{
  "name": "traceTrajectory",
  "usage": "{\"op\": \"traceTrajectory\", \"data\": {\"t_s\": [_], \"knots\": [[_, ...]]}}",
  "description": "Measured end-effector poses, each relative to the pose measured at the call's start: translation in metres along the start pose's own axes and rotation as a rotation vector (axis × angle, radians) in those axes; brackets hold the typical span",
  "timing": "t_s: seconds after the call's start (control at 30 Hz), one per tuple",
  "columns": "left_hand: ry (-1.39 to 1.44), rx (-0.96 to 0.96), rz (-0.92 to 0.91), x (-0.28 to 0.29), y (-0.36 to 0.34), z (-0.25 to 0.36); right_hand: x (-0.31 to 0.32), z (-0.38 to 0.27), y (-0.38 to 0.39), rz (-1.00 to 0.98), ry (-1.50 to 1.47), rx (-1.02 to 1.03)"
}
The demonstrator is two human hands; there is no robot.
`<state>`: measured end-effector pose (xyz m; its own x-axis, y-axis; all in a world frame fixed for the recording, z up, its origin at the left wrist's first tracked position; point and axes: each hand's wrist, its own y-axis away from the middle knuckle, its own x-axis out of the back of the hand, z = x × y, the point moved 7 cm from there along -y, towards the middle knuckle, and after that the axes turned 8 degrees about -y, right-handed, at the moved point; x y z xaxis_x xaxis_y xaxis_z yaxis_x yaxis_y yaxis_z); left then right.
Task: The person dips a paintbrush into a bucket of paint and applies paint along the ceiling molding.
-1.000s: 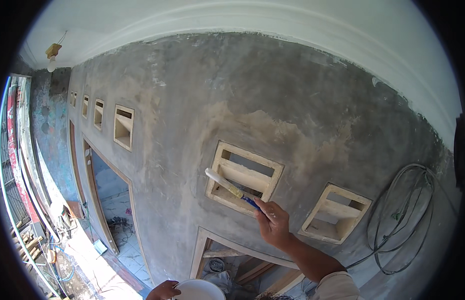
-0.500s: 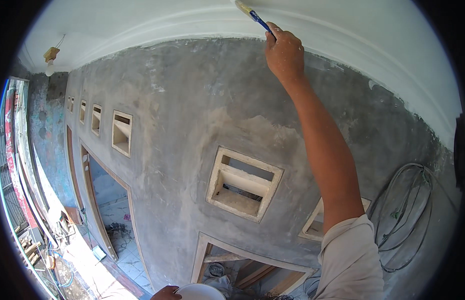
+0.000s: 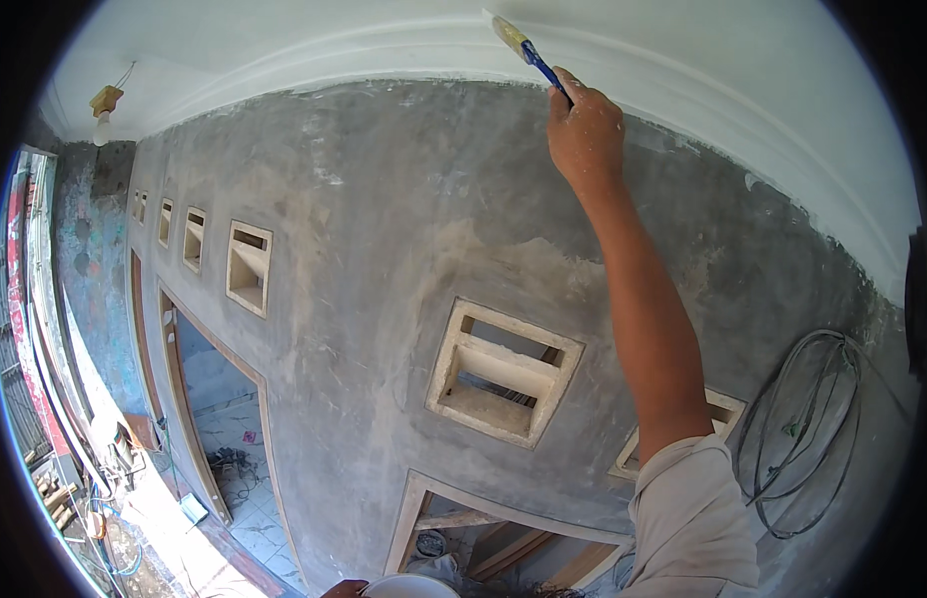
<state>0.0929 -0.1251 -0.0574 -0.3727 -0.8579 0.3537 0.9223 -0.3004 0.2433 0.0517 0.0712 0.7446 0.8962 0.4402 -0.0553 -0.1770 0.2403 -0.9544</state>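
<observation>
My right hand (image 3: 590, 135), at the end of a raised arm, is closed round the blue handle of a paintbrush (image 3: 531, 57). The brush's pale bristles meet the white ceiling (image 3: 384, 20), just beyond the curved cornice moulding (image 3: 384, 55) along the top of the grey wall (image 3: 374, 189). Low at the bottom edge, my left hand (image 3: 346, 589) grips the rim of a white bucket (image 3: 413, 586). Only part of that hand and the bucket's top come into view; what the bucket holds is hard to make out.
Framed vent openings (image 3: 505, 371) sit in the wall. A coil of dark cable (image 3: 800, 429) hangs at the right. Below are a window frame (image 3: 411, 498) and a doorway (image 3: 224, 399). A bulb on a wooden block (image 3: 106, 101) hangs from the ceiling at far left.
The brush and my right hand have moved slightly right and down in the picture. The view has shifted a little, and less of the bucket and left hand shows.
</observation>
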Motion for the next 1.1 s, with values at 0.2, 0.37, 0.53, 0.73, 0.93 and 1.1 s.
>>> {"op": "traceTrajectory", "data": {"t_s": [0.2, 0.37, 0.53, 0.73, 0.93, 1.1], "knots": [[-0.055, -0.031, -0.076, 0.000, -0.001, 0.010, -0.072, -0.021, -0.043, -0.075, 0.021, 0.045], [-0.076, -0.097, -0.057, -0.037, -0.049, -0.058, -0.029, 0.025, -0.028, 0.072, 0.125, -0.019], [-0.169, -0.243, -0.056, -0.011, -0.025, -0.016, 0.092, 0.069, 0.020, 0.318, 0.195, -0.042], [-0.052, -0.062, -0.116, -0.005, -0.008, 0.000, 0.117, 0.086, 0.080, 0.613, 0.218, -0.163], [-0.141, -0.214, -0.109, -0.003, -0.021, -0.025, -0.016, 0.021, 0.033, 0.619, -0.209, -0.326], [-0.245, -0.226, 0.162, -0.004, -0.031, -0.072, -0.133, -0.050, 0.011, 0.496, -0.455, -0.308]]}}
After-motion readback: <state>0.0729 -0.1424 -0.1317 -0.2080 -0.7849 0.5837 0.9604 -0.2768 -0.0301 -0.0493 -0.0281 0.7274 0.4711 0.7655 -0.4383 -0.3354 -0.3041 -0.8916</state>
